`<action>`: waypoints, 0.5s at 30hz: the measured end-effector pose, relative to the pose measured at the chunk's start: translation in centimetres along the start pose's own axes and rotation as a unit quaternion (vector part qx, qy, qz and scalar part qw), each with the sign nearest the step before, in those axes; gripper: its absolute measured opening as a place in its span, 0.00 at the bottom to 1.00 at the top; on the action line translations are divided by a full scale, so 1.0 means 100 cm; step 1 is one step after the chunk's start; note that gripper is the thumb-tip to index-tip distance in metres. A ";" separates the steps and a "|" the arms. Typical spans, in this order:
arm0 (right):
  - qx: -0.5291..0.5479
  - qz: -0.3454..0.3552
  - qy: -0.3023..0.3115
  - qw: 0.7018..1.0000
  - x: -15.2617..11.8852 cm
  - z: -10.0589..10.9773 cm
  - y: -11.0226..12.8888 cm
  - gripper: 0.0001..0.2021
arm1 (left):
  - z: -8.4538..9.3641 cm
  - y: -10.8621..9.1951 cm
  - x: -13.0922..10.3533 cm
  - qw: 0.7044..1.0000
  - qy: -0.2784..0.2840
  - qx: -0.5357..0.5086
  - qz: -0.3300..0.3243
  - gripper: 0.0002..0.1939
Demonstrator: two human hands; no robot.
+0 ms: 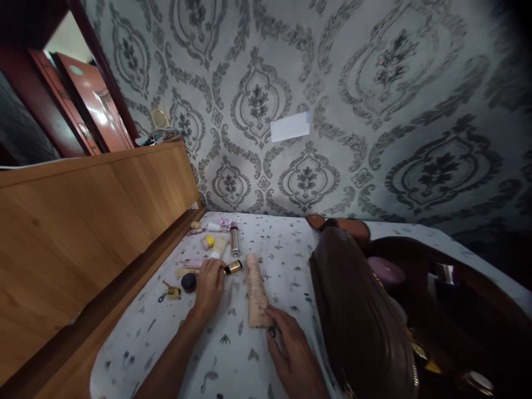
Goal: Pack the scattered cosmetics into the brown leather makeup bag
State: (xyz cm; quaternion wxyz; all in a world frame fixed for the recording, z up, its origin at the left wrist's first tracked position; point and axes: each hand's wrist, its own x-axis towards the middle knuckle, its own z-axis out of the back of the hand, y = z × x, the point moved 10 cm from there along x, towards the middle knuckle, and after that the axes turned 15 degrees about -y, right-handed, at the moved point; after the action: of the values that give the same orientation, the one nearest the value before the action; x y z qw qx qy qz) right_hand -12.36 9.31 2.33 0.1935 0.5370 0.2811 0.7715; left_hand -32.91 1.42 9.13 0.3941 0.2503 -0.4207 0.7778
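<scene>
Here, one peach tube (256, 291) touched by right hand (296, 354), fingers parted, left hand (210, 285), fingers bent (grip unclear), one brown bag (359, 316).

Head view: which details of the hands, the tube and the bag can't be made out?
All in the head view:
- Left hand: its own back hides what the fingers touch or hold.
- Right hand: too blurred to tell whether it grips the beige tube or only touches it.
- Tube's print: too small and blurred to read.
- Brown bag: deep shadow hides part of the inside; the bottom edge cuts off its near end.
</scene>
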 end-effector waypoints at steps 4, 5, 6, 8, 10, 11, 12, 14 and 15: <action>0.005 -0.003 0.001 1.000 -0.002 0.000 -0.003 0.18 | 0.018 0.027 0.012 0.998 -0.032 0.052 0.028 0.10; 0.004 -0.008 0.012 1.000 -0.001 0.000 -0.003 0.18 | 0.022 0.034 0.014 0.997 -0.037 0.063 0.038 0.10; 0.002 -0.014 0.023 1.000 0.001 0.000 -0.002 0.17 | 0.025 0.041 0.016 0.995 -0.040 0.074 0.048 0.10; 0.003 -0.024 0.039 0.999 0.004 0.002 0.000 0.17 | 0.029 0.051 0.017 0.993 -0.042 0.091 0.061 0.11; 0.006 -0.031 0.041 0.999 0.005 0.003 0.001 0.16 | 0.030 0.056 0.016 0.993 -0.038 0.099 0.059 0.12; 0.007 -0.031 0.038 0.999 0.006 0.003 0.002 0.16 | 0.030 0.056 0.015 0.993 -0.035 0.102 0.054 0.12; 0.008 -0.031 0.034 0.999 0.006 0.004 0.002 0.16 | 0.029 0.056 0.013 0.993 -0.031 0.104 0.049 0.13; 0.007 -0.026 0.026 0.999 0.005 0.004 0.003 0.17 | 0.026 0.052 0.011 0.993 -0.022 0.109 0.034 0.13; 0.006 -0.023 0.025 0.999 0.005 0.004 0.003 0.16 | 0.023 0.049 0.012 0.993 -0.016 0.112 0.025 0.12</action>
State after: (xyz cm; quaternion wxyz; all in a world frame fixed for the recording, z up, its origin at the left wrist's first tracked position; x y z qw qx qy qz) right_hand -12.14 9.46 3.00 0.2005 0.5122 0.3028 0.7783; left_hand -37.48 -1.71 8.96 0.3371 0.2946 -0.3432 0.8257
